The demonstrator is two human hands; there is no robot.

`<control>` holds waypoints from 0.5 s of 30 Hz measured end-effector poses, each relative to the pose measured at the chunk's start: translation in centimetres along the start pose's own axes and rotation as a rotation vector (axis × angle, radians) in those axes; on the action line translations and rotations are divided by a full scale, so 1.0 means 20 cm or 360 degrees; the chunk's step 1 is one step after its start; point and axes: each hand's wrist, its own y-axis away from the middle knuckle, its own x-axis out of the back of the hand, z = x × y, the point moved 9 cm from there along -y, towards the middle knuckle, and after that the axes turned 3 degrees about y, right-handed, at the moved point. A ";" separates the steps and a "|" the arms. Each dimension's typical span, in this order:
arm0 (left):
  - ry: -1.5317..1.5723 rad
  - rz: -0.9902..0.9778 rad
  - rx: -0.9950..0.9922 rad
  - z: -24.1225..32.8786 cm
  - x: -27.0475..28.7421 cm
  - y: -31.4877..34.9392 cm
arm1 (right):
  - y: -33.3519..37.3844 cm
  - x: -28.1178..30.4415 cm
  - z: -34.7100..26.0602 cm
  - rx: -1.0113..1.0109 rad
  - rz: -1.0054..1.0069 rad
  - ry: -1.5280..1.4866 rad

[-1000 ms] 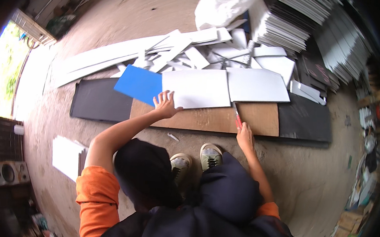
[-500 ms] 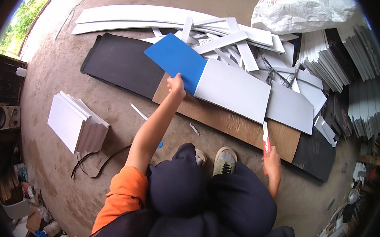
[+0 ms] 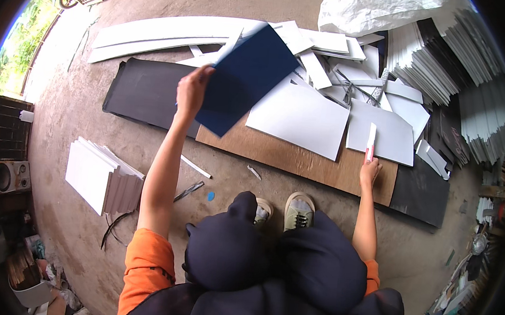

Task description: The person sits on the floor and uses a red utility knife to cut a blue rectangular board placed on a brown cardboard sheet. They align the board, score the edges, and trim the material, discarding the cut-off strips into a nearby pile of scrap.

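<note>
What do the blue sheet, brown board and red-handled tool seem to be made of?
Blue sheet: perhaps plastic or foam board, matte; held at one edge, it looks flat and stiff.
Brown board: probably plywood, dull, with grain-like streaks and pale scuffs.
Red-handled tool: handle likely smooth plastic, from its bright red; straight pale blade possibly metal, too small to tell.
</note>
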 end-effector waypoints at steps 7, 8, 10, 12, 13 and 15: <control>-0.0155 -0.1088 -0.0673 0.39 -0.79 0.09 | 0.04 0.21 -0.22 0.0361 0.0391 0.0041; -0.0079 -0.1039 -0.0816 0.44 -0.86 0.10 | 0.06 0.20 -0.32 0.0453 0.0331 0.0028; -0.0204 -0.1340 -0.0687 0.42 -1.09 0.12 | 0.09 0.17 -0.44 0.0566 0.0238 -0.0372; -0.0060 -0.0990 -0.1071 0.50 -1.11 0.10 | 0.11 0.08 -0.53 0.0632 0.0024 -0.0455; -0.0238 -0.0955 -0.0856 0.45 -1.13 0.09 | 0.15 0.05 -0.58 0.0546 -0.0203 -0.0579; -0.0122 -0.0534 -0.0585 0.37 -1.03 0.06 | 0.20 -0.02 -0.60 0.0451 -0.0377 -0.0642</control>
